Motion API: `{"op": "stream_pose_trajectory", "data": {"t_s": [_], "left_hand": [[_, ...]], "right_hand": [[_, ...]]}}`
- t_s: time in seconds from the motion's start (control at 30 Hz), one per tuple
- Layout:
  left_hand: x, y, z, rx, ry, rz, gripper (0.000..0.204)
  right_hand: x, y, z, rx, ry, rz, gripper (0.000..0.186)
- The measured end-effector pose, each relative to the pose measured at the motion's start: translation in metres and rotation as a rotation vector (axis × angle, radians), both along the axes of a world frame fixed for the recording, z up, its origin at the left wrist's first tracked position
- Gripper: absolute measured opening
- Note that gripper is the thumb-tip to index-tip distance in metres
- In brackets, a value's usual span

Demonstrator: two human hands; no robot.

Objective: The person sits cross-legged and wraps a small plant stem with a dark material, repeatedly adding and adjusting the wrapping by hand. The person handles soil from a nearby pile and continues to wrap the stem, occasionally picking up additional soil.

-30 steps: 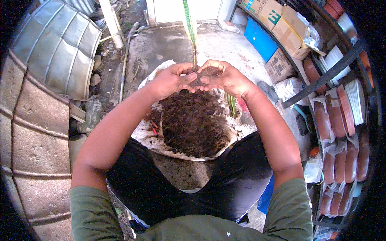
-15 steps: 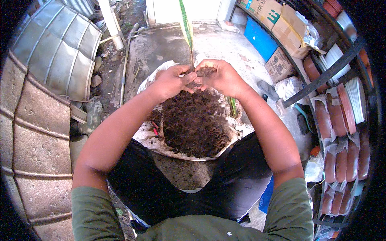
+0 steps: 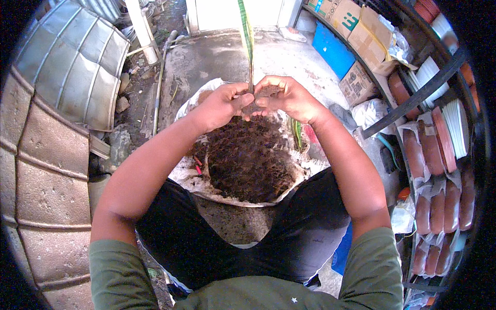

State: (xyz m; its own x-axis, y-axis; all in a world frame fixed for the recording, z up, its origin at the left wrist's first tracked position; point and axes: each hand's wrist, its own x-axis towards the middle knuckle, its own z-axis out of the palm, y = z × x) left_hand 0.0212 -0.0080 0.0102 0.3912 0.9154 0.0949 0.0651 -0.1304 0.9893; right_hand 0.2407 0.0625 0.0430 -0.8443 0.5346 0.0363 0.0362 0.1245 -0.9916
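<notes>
A tall snake plant leaf, green with yellow edges, stands nearly upright between my hands. My left hand is closed around the base of the plant from the left. From the right, my right hand curls around the same base, thumb close to the other thumb. Dark soil shows between my fingers around the stem; whether a small pot holds it, I cannot tell. Below my hands, a heap of dark, fibrous soil lies on a spread white sack.
A second, shorter snake plant stands at the sack's right side. A small red-handled object lies on its left. Shelving with stacked brown planters and cardboard boxes lines the right; a blue bin stands there. Roofing sheets are at left.
The leaf's top has shifted slightly to the right, and the plant leans less. Both hands keep their hold with small finger movements; the thumbs are a little farther apart.
</notes>
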Motion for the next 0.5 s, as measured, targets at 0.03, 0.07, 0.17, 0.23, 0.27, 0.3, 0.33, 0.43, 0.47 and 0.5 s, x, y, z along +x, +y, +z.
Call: {"op": "stream_pose_trajectory", "data": {"t_s": [0.03, 0.07, 0.17, 0.23, 0.27, 0.3, 0.33, 0.43, 0.47, 0.5], "left_hand": [[-0.001, 0.001, 0.0, 0.015, -0.009, 0.007, 0.03], [-0.001, 0.002, -0.001, 0.029, -0.018, 0.013, 0.031], [0.002, 0.001, -0.003, -0.054, -0.281, 0.051, 0.031], [0.002, 0.001, -0.002, -0.069, -0.299, 0.112, 0.032], [0.002, 0.001, -0.002, -0.077, -0.309, 0.142, 0.033], [-0.002, 0.002, -0.004, -0.081, -0.336, 0.127, 0.034], [-0.007, 0.005, -0.009, -0.085, -0.362, 0.112, 0.035], [-0.018, 0.009, -0.016, -0.129, -0.439, 0.028, 0.036], [-0.02, 0.01, -0.018, -0.149, -0.463, -0.005, 0.036], [-0.017, 0.006, -0.014, -0.123, -0.37, 0.035, 0.036]], "right_hand": [[-0.001, 0.0, -0.003, 0.0, 0.023, -0.026, 0.017], [-0.002, 0.0, -0.006, 0.0, 0.045, -0.051, 0.018], [-0.007, -0.003, -0.014, -0.104, 0.129, -0.139, 0.018], [-0.013, -0.008, -0.02, -0.224, 0.318, -0.155, 0.02], [-0.016, -0.01, -0.021, -0.284, 0.412, -0.163, 0.021], [-0.02, -0.011, -0.021, -0.239, 0.385, -0.182, 0.021], [-0.023, -0.013, -0.019, -0.194, 0.357, -0.2, 0.022], [-0.024, -0.013, -0.016, -0.075, 0.231, -0.194, 0.026], [-0.023, -0.011, -0.015, -0.038, 0.182, -0.18, 0.028], [-0.02, -0.009, -0.016, -0.036, 0.172, -0.179, 0.029]]}}
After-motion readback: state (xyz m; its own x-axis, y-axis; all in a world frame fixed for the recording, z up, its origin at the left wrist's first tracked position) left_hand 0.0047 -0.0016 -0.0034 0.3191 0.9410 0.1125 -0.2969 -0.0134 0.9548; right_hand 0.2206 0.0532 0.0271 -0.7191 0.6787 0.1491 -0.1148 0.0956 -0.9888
